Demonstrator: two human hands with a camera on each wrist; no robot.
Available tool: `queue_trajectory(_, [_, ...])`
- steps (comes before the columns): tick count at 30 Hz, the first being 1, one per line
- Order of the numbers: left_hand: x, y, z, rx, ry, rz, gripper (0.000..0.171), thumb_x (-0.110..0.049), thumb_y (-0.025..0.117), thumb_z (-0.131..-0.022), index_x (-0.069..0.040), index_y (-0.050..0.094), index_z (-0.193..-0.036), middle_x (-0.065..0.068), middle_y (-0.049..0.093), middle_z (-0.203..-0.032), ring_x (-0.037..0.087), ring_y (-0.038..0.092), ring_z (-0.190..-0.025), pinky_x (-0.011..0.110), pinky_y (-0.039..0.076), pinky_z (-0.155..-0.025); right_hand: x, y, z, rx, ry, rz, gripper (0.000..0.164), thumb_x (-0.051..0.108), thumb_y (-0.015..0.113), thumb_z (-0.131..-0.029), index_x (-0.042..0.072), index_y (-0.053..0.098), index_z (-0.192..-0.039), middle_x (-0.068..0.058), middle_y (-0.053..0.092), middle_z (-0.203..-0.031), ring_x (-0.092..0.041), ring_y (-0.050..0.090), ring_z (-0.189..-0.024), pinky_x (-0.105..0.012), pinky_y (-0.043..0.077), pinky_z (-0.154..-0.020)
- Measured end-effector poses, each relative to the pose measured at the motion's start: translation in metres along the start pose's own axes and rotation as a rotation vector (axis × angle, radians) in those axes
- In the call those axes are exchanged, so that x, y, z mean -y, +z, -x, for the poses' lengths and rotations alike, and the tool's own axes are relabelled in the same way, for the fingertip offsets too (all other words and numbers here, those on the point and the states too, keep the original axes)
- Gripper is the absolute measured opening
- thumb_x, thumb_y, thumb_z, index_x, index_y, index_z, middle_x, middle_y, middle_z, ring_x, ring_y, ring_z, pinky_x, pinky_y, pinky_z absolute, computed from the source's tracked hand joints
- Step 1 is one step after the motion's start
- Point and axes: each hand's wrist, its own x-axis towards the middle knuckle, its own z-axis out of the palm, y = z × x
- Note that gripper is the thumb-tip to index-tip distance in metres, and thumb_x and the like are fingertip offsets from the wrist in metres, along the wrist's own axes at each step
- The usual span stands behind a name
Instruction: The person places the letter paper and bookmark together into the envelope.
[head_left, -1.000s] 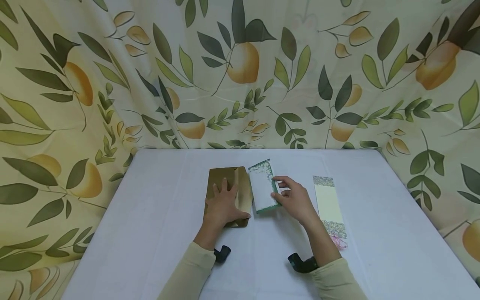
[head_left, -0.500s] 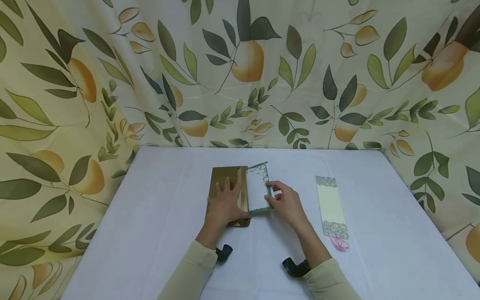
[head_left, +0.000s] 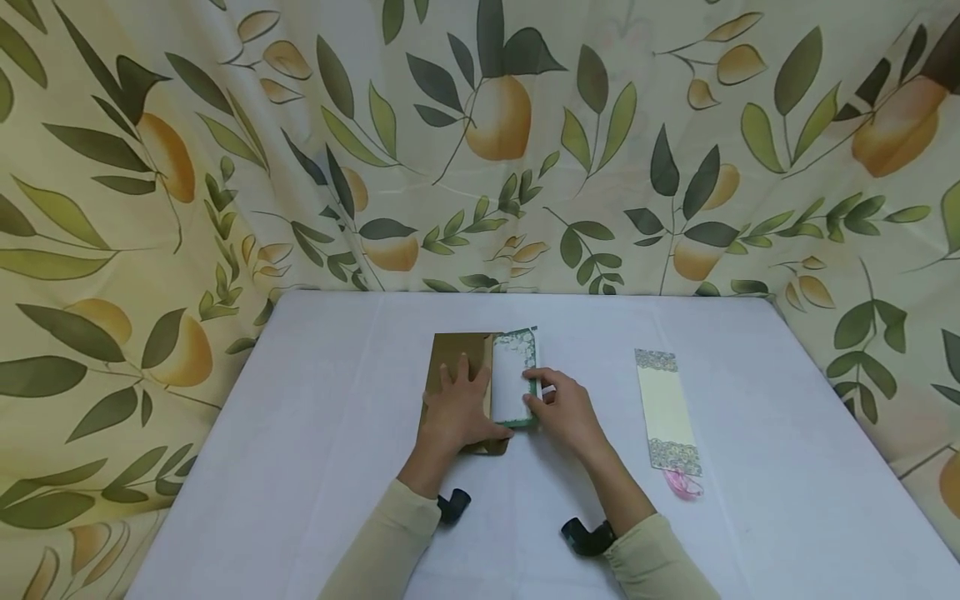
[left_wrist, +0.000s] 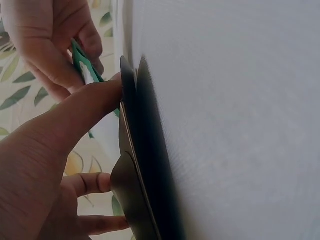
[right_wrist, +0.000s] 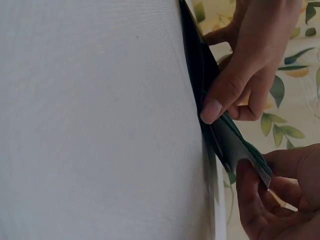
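Observation:
A gold-brown paper envelope (head_left: pixel 459 345) lies on the table, with my left hand (head_left: pixel 459 408) resting on it, fingers spread. In the left wrist view the left thumb (left_wrist: pixel 85 112) bears on the envelope's edge (left_wrist: pixel 137 185), where two layers stand apart. My right hand (head_left: pixel 564 410) pinches the right edge of a white card (head_left: pixel 512 383) with a green floral border. The card's left edge meets the envelope's opening, over the flap; whether any of it is inside, I cannot tell. In the right wrist view the card (right_wrist: pixel 240 150) is tilted off the tabletop, the right fingertips (right_wrist: pixel 245 175) gripping its edge.
A cream bookmark (head_left: pixel 666 400) with lace-patterned ends and a pink tassel (head_left: pixel 682 485) lies to the right of the right hand. White cloth covers the table (head_left: pixel 345 375). A leaf-and-fruit curtain (head_left: pixel 450 208) hangs behind. Black devices (head_left: pixel 587 537) sit at both wrists.
My right hand has brought the card leftward, against the envelope's opening, and the card has turned more upright in view. The left hand stays on the envelope. The head view has shifted slightly.

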Motion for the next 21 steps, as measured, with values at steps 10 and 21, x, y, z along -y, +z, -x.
queue_trajectory(10, [-0.0011, -0.0017, 0.0006, 0.007, 0.022, 0.01, 0.11, -0.064, 0.089, -0.071, -0.021, 0.039, -0.16, 0.02, 0.016, -0.169, 0.053, 0.019, -0.15, 0.077, 0.035, -0.1, 0.0022, 0.0013, -0.0002, 0.041, 0.007, -0.018, 0.036, 0.008, 0.081, -0.09, 0.01, 0.073, -0.125, -0.008, 0.066, -0.1, -0.021, 0.064, -0.083, -0.032, 0.052, -0.063])
queue_trajectory(21, [-0.003, -0.0036, 0.0029, 0.008, 0.099, 0.061, 0.1, -0.062, 0.089, -0.071, -0.02, 0.044, -0.15, 0.023, 0.015, -0.169, 0.055, 0.021, -0.148, 0.074, 0.038, -0.1, 0.0028, 0.0035, -0.0003, 0.085, 0.0, 0.008, 0.035, 0.01, 0.082, -0.09, 0.01, 0.074, -0.124, -0.004, 0.064, -0.097, -0.017, 0.063, -0.08, -0.033, 0.051, -0.063])
